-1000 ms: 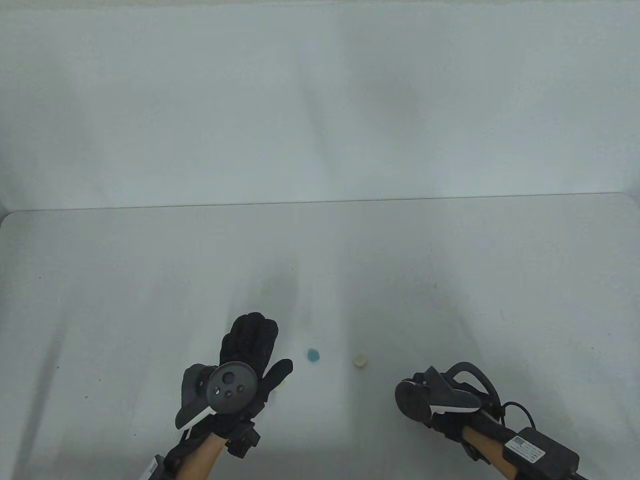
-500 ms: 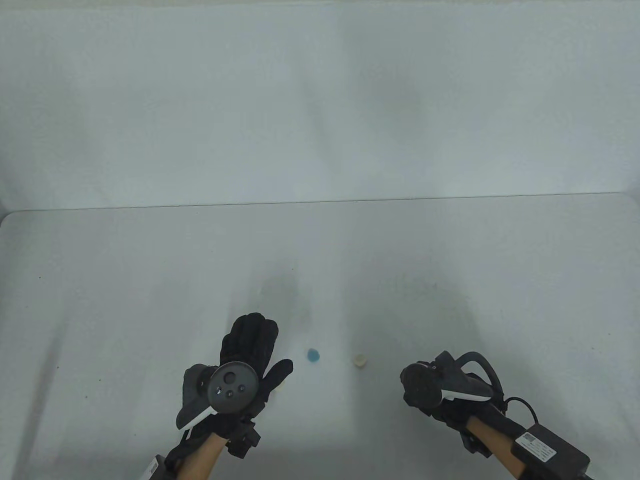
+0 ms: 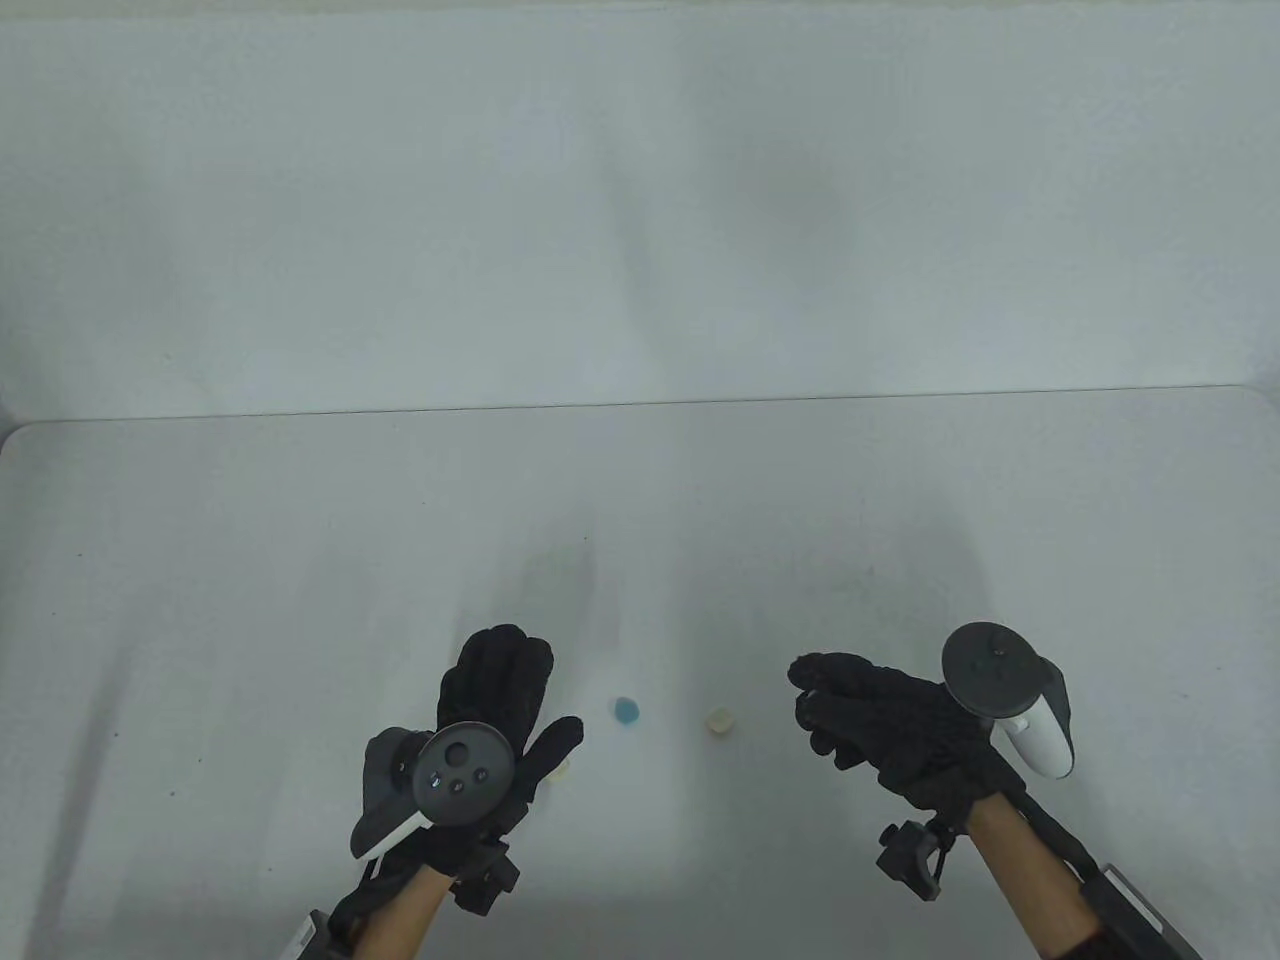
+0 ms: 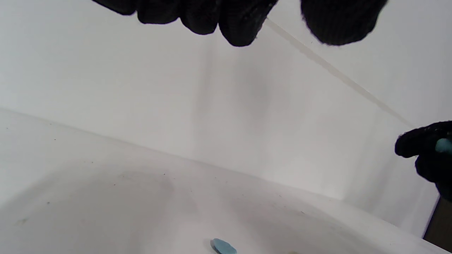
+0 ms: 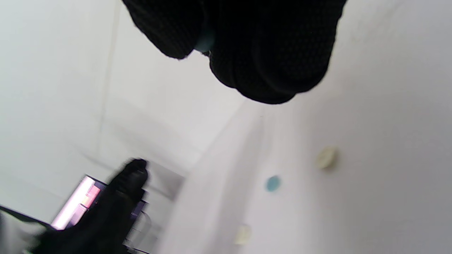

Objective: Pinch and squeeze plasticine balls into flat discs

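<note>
My right hand (image 3: 810, 688) hovers above the table and pinches a small teal plasticine piece (image 5: 204, 43) between thumb and fingers; the piece also shows in the left wrist view (image 4: 443, 144). A flat blue disc (image 3: 627, 710) and a cream disc (image 3: 718, 722) lie on the white table (image 3: 300, 560) between my hands. A pale yellow piece (image 3: 560, 769) lies just beside my left thumb. My left hand (image 3: 545, 690) hangs over the table with fingers (image 4: 240, 28) stretched out, holding nothing. The right wrist view shows the cream disc (image 5: 326, 157), blue disc (image 5: 272, 183) and pale piece (image 5: 243, 234).
A white backdrop (image 3: 640, 200) rises behind the table's far edge. A cable and a black box run along my right forearm (image 3: 1120, 900) at the bottom right corner.
My right hand has lifted, turned over and moved away from the bottom edge, its tracker now on the right. My left hand and the discs have stayed put.
</note>
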`<state>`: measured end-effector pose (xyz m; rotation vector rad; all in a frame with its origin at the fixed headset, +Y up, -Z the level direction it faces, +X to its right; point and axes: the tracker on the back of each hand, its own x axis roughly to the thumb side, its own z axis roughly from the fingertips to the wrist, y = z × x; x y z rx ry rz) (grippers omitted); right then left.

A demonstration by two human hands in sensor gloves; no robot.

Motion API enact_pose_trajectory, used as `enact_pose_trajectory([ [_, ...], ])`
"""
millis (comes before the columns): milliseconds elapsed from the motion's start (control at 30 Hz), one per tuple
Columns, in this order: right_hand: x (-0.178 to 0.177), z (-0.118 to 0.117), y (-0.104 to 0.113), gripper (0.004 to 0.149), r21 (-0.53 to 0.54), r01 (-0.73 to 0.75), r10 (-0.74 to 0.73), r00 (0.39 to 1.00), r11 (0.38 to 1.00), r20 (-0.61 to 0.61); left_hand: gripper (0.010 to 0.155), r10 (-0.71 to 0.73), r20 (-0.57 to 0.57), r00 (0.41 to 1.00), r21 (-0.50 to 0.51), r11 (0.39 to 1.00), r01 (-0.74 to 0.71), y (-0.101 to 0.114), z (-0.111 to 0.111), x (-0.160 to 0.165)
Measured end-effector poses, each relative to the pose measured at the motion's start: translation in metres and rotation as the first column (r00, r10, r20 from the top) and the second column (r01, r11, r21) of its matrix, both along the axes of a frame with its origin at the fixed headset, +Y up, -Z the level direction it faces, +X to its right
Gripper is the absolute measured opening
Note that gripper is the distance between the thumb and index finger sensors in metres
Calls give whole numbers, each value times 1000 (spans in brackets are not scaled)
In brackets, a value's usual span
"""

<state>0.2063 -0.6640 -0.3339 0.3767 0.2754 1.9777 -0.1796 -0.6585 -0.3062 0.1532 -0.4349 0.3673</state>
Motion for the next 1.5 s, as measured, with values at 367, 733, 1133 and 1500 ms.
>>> enact_pose_trajectory([
  [367,3,0,-38,44,-217,321,-315,947,922,62,77,-8,-9,1000,-19,1000,8,-2,-1,0],
  [733,1,-2,-48,42,-238,306,-297,952,922,73,77,-22,-13,1000,-51,998,22,-6,-5,1],
  [1133,2,0,-47,43,-195,284,-260,955,939,139,77,-30,-17,999,-55,998,29,-7,-5,1],
  [1500,4,2,-47,61,-233,389,-370,921,891,124,77,-24,-20,1000,-52,998,23,-6,-5,0],
])
